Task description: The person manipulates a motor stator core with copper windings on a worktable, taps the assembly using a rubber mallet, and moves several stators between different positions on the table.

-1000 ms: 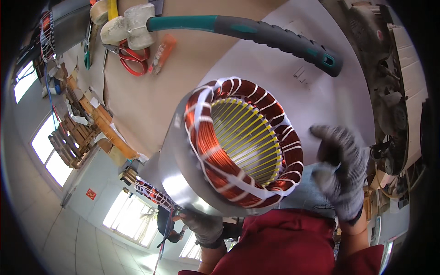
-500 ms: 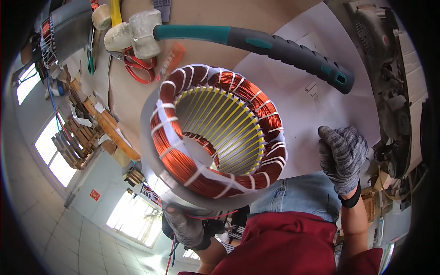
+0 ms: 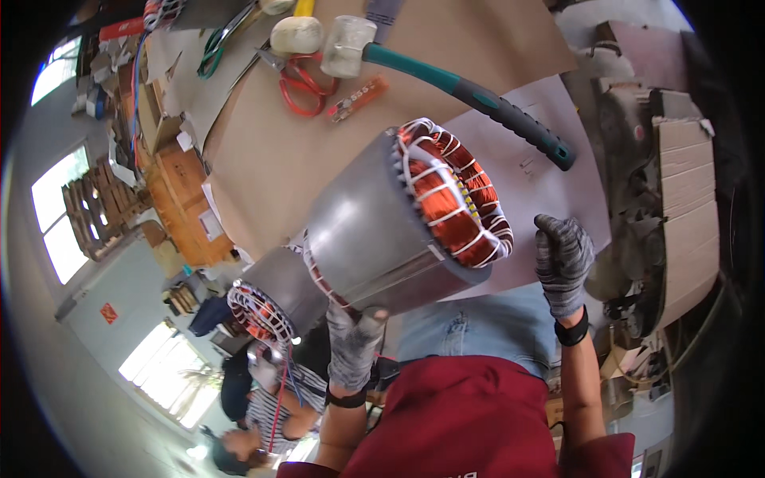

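A motor stator point(image 3: 366, 215), a grey metal cylinder with copper windings laced in white cord, lies on its side in front of me. One winding end faces right; the other is at the lower left. My left hand point(image 3: 351, 342), in a grey glove, grips the stator by that lower-left end, thumb showing and the other fingers partly hidden. To the right of the stator and apart from it is my right hand point(image 3: 564, 267), also gloved, its fingers curled closed with nothing visible in them. A mallet point(image 3: 478, 95) with a green and black handle lies beyond the stator.
Red-handled scissors point(image 3: 307, 92), an orange-handled tool point(image 3: 358, 99) and another pale mallet head point(image 3: 296, 36) lie on the brown board point(image 3: 271, 167). White paper point(image 3: 582, 191) lies at right. Another stator point(image 3: 261, 312) is at left, near a co-worker in a striped top point(image 3: 267, 410).
The stator has tipped from nearly upright onto its side, its upper winding end swinging right. My left hand has come into fuller view at its lower-left end. My right hand stays closed.
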The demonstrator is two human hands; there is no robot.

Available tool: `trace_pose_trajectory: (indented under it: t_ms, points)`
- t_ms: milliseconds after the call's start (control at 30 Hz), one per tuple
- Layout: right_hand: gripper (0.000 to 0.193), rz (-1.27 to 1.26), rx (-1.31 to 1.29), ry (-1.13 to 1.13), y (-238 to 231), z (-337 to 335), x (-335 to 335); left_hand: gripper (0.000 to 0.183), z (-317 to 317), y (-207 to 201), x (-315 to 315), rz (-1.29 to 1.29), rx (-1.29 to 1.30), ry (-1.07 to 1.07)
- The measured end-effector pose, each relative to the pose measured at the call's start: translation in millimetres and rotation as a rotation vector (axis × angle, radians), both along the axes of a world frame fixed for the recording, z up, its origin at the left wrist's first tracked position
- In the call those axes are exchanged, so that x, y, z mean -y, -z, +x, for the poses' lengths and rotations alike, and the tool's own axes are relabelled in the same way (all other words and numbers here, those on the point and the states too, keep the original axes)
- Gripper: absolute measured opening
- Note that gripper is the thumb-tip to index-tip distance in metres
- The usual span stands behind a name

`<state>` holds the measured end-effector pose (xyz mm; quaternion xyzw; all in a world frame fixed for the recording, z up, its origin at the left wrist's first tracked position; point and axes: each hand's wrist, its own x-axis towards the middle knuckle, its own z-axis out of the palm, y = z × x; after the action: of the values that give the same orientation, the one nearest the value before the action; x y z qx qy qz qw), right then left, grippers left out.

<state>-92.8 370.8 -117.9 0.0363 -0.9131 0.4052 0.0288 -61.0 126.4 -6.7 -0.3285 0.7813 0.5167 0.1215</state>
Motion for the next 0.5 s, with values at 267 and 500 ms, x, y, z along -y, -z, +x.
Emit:
trace_pose_trajectory:
  t_ms: [267, 500]
  points:
    - [0.045, -0.543, 0.184, -0.161, -50, -27, 38, 0.031, 22, 35, -3, -0.338, -0.427, 0.684]
    - [0.045, -0.583, 0.285, -0.172, -69, -26, 55, 0.041, 43, 48, -11, 0.170, -0.228, 0.378]
